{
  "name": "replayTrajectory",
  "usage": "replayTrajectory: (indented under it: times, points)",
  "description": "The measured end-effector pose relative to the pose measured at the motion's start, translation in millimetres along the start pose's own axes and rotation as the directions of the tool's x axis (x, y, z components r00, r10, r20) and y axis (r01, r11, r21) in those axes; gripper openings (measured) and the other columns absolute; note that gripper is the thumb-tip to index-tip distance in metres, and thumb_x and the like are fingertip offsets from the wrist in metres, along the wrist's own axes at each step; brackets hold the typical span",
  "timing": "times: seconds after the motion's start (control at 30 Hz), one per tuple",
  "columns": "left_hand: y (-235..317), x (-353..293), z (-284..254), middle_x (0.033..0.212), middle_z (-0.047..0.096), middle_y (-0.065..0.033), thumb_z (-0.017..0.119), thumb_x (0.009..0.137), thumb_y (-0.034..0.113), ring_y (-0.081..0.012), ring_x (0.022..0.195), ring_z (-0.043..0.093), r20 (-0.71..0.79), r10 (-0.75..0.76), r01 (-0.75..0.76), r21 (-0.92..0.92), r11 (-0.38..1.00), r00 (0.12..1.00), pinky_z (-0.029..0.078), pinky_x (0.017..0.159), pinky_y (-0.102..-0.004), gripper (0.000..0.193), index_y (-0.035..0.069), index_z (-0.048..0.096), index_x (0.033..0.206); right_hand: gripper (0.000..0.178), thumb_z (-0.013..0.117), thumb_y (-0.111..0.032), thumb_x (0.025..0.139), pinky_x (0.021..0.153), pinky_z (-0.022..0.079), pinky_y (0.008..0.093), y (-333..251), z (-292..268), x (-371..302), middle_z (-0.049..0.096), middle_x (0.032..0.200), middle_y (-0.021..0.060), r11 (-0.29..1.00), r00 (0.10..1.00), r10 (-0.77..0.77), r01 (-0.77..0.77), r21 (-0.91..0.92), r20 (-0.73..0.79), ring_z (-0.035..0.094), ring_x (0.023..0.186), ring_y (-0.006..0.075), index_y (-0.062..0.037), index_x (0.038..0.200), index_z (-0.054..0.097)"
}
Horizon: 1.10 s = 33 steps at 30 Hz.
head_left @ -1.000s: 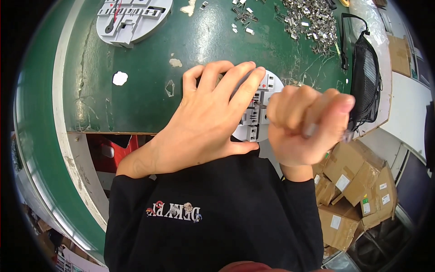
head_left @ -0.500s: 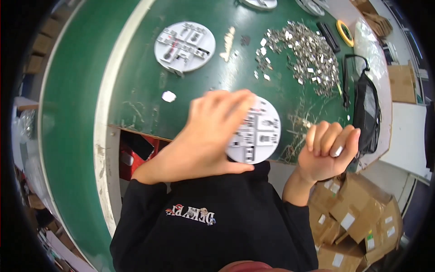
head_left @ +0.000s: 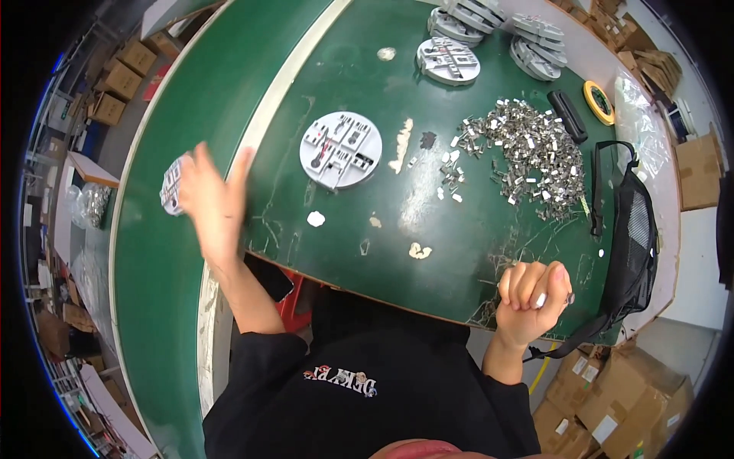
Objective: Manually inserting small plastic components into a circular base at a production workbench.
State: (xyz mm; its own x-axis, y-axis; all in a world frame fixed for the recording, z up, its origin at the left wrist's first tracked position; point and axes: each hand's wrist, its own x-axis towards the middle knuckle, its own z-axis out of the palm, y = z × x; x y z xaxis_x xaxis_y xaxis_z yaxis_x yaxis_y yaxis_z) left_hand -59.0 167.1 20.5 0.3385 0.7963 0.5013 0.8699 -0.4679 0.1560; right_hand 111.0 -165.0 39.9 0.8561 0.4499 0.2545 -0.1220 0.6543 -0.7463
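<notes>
My left hand [head_left: 210,203], smeared by motion, is out over the green strip on the left, its fingers stretched and the thumb spread away. A round light-grey disc [head_left: 171,188] with moulded slots lies there, partly hidden behind the fingers. At the right, above the table's front edge, my right hand [head_left: 533,302] is curled closed. A small white-ended metal piece [head_left: 540,300] pokes out between its thumb and fingers; whatever else the fist covers is hidden. Another grey disc [head_left: 341,150], with black slots and a red wire, rests on the green table between the two hands.
Loose small metal pieces [head_left: 535,153] form a heap at the right. More grey discs [head_left: 449,61] are stacked at the far side. A black mesh bag [head_left: 633,229], yellow tape roll [head_left: 599,103] and black bar [head_left: 566,116] line the right edge. A pale rail [head_left: 279,84] divides table and strip.
My left hand has carried the disc from in front of my body leftward over the rail onto the green strip, and its grip has opened. My right hand stays closed at the right.
</notes>
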Motion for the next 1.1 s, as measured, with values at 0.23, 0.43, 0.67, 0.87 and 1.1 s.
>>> replayTrajectory:
  times: [0.23,0.43,0.67,0.87,1.1]
  points:
    - [94.2,-27.4,-14.1,0.136,0.051,-0.0229,0.084,0.072,0.034,-0.037,0.122,0.052,0.358,0.426,-0.307,-0.345,0.887,0.831,0.043,0.104,-0.0403,0.083,-0.004,0.048,0.137,0.011,0.066,0.007,0.081,0.049,0.033,0.0231,-17.0,13.5,24.4,0.057,0.067,0.0036,0.419,0.961,0.225,0.057,-0.906,0.164,0.041,0.051,0.0095,0.0002,0.089,0.065]
    - [81.4,-33.9,-42.2,0.144,0.044,-0.0205,0.089,0.06,0.022,-0.0369,0.128,0.046,0.435,0.568,-0.146,-0.691,0.708,0.699,0.042,0.106,-0.0407,0.093,0.001,0.047,0.14,0.015,0.066,0.004,0.081,0.058,0.043,0.0255,19.5,-8.3,72.0,0.061,0.09,0.0046,0.212,0.918,0.204,0.299,-0.93,0.341,0.051,0.064,0.015,-0.0001,0.095,0.066]
    - [81.8,-53.6,-47.7,0.148,0.039,-0.019,0.088,0.054,0.012,-0.0357,0.134,0.039,0.279,0.91,-0.202,-0.915,0.348,0.306,0.039,0.108,-0.0432,0.098,0.007,0.046,0.143,0.015,0.066,-0.004,0.083,0.065,0.048,0.0321,71.0,24.9,111.0,0.062,0.094,0.0073,0.085,0.774,0.393,0.506,-0.858,0.496,0.058,0.071,0.0222,-0.0003,0.098,0.067]
    - [106.0,-81.5,-29.8,0.151,0.037,-0.0171,0.085,0.058,0.01,-0.0358,0.136,0.036,0.156,0.939,-0.097,-0.976,0.193,0.306,0.037,0.11,-0.0441,0.096,0.007,0.044,0.144,0.015,0.068,0.0,0.082,0.055,0.045,0.0264,54.5,19.8,112.7,0.066,0.09,0.0059,0.154,0.823,0.334,0.434,-0.888,0.46,0.055,0.06,0.0153,-0.0004,0.098,0.068]
    - [124.5,-98.6,-35.0,0.149,0.039,-0.0144,0.081,0.067,0.011,-0.0344,0.133,0.038,0.089,0.932,-0.025,-0.994,0.104,0.353,0.039,0.108,-0.0408,0.08,0.008,0.047,0.14,0.016,0.074,0.004,0.079,0.048,0.03,0.0161,-17.5,4.0,58.3,0.065,0.073,0.0022,0.488,0.867,0.498,-0.269,-0.83,0.012,0.04,0.056,0.0018,-0.0006,0.094,0.07]
